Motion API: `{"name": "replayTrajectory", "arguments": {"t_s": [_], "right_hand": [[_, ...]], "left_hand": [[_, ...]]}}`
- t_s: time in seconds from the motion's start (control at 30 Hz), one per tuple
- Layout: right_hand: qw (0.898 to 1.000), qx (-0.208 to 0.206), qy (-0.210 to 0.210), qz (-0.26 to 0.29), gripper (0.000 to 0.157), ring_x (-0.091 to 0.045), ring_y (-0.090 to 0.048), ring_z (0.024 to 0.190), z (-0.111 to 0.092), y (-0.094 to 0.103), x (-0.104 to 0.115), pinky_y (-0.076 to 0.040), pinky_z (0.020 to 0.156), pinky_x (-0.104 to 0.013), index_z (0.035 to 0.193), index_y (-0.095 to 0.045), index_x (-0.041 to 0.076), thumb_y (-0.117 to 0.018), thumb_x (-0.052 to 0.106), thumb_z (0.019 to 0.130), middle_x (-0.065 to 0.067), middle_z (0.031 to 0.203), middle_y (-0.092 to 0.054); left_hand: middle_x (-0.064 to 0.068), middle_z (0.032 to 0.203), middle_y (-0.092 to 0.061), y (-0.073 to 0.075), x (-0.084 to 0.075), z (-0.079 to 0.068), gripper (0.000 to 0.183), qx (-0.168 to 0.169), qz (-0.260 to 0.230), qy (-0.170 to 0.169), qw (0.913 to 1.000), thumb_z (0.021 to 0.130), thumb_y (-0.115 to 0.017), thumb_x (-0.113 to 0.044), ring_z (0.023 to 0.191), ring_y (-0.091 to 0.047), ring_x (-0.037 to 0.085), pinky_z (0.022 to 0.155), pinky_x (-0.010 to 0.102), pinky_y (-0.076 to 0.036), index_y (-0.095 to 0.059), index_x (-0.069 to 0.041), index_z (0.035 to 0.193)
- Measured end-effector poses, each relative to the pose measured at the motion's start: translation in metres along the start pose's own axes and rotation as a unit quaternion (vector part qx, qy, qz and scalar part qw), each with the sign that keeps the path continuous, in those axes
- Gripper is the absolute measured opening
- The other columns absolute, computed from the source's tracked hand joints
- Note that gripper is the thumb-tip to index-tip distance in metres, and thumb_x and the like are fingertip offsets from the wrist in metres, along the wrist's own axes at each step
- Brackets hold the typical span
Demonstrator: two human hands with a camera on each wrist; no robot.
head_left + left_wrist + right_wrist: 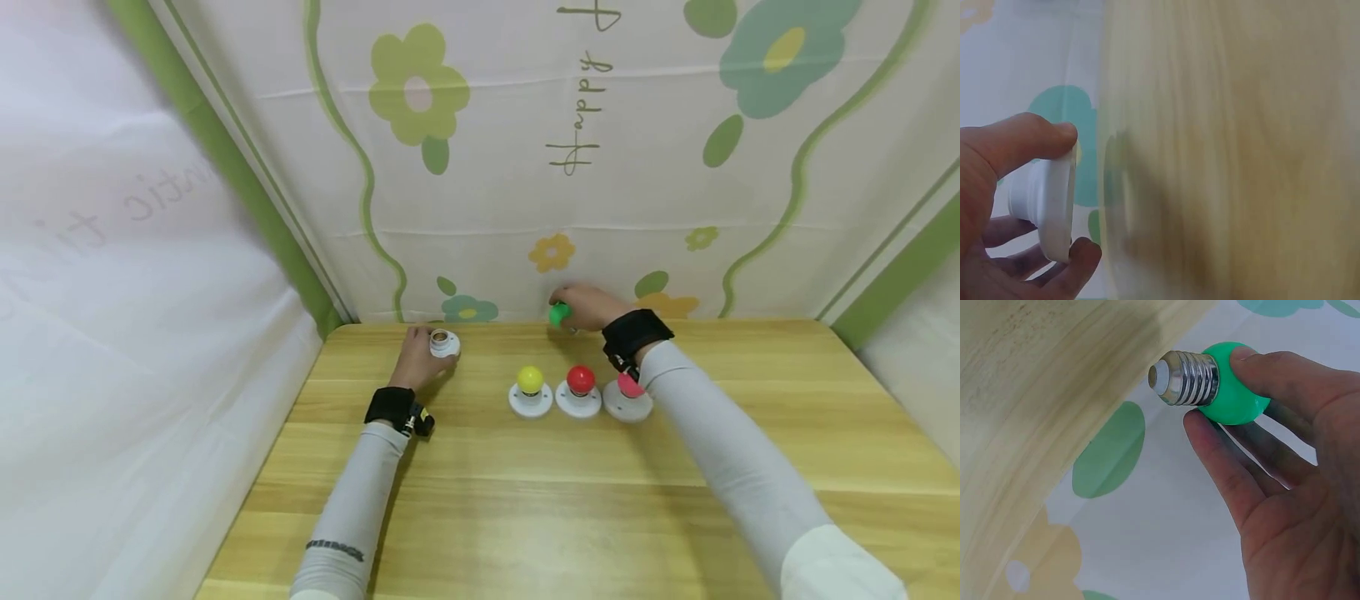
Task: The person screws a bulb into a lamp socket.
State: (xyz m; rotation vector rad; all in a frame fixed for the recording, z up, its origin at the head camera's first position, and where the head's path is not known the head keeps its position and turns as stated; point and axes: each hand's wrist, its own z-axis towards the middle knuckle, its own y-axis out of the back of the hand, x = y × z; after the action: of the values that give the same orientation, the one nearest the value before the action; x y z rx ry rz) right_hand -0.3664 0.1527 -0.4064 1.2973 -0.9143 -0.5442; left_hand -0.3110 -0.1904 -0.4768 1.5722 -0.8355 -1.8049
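Observation:
My left hand (422, 360) grips a white round lamp socket (444, 343) by the edge of its base, near the back left of the table. In the left wrist view the socket (1054, 200) is seen side-on, thumb on one edge and fingers on the other. Farther right, at the back edge, my right hand (592, 307) holds a green light bulb (559, 314) between thumb and fingers. Its silver screw base (1191, 378) points away from the palm in the right wrist view. The left socket's opening shows no bulb in it.
Between the hands, nearer the front, stand three white sockets in a row, bearing a yellow bulb (530, 380), a red bulb (581, 380) and a pink bulb (630, 385) partly hidden by the right wrist. A flowered curtain (480, 167) hangs behind the wooden table (480, 517).

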Motion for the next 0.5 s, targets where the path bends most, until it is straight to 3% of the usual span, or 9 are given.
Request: {"name": "replayTrajectory", "arguments": {"t_s": [0.23, 0.5], "right_hand": [[1.0, 0.005, -0.002, 0.009, 0.038, -0.028, -0.053, 0.103, -0.01, 0.007, 0.001, -0.048, 0.091, -0.044, 0.12, -0.062, 0.002, -0.071, 0.011, 0.084, -0.014, 0.115, -0.059], [1.0, -0.011, 0.001, 0.03, 0.038, -0.028, -0.054, 0.101, -0.022, 0.011, -0.001, -0.05, 0.089, -0.044, 0.121, -0.059, 0.001, -0.07, 0.012, 0.086, -0.013, 0.113, -0.06]], "left_hand": [[0.022, 0.134, -0.035, -0.008, -0.01, 0.0, 0.07, 0.002, -0.024, -0.008, 0.9997, 0.08, -0.077, -0.028, 0.119, -0.039, 0.034, 0.098, 0.048, -0.043, -0.045, -0.001, 0.136], [0.02, 0.131, -0.044, -0.016, -0.023, -0.002, 0.066, -0.028, -0.036, -0.045, 0.998, 0.077, -0.078, -0.028, 0.119, -0.033, 0.035, 0.095, 0.05, -0.042, -0.051, -0.003, 0.132]]}}
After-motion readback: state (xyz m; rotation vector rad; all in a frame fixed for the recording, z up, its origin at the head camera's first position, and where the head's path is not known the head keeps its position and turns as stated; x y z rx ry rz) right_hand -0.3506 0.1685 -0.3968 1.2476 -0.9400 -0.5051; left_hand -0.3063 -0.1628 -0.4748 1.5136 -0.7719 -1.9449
